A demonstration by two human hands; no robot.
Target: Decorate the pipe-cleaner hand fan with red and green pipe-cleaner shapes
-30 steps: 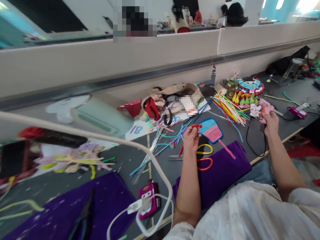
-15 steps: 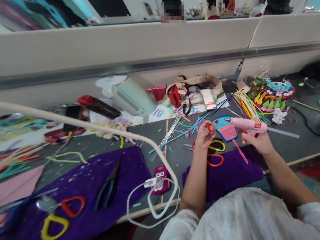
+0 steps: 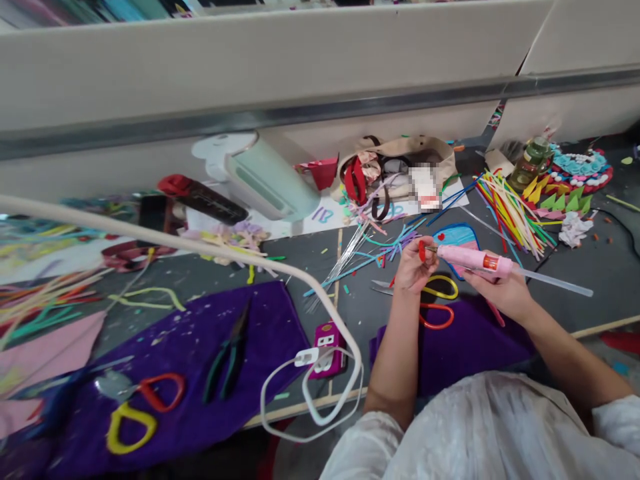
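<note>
My left hand (image 3: 414,268) pinches a small red piece (image 3: 423,251) between its fingertips. In my right hand (image 3: 500,293) is a pink glue gun (image 3: 473,259), a clear glue stick jutting from its back. The gun's metal nozzle is at the red piece; whether they touch is hard to tell. Beneath the gun lies a blue and pink craft piece (image 3: 457,235) with a blue edge and a pink stem, partly hidden. Scissors with yellow and red handles (image 3: 440,316) rest just below my left hand, beside a folded purple cloth (image 3: 465,347).
A white cable (image 3: 280,267) arches across the left, near a magenta power strip (image 3: 327,350). Pliers (image 3: 227,360) and more scissors (image 3: 133,427) lie on purple cloth. Colored pipe cleaners (image 3: 515,213) and a green bottle (image 3: 531,163) stand farther back right.
The glue gun has moved left and down, bringing its nozzle to the red piece in my left hand. It now covers more of the craft piece. The camera view has tilted downward.
</note>
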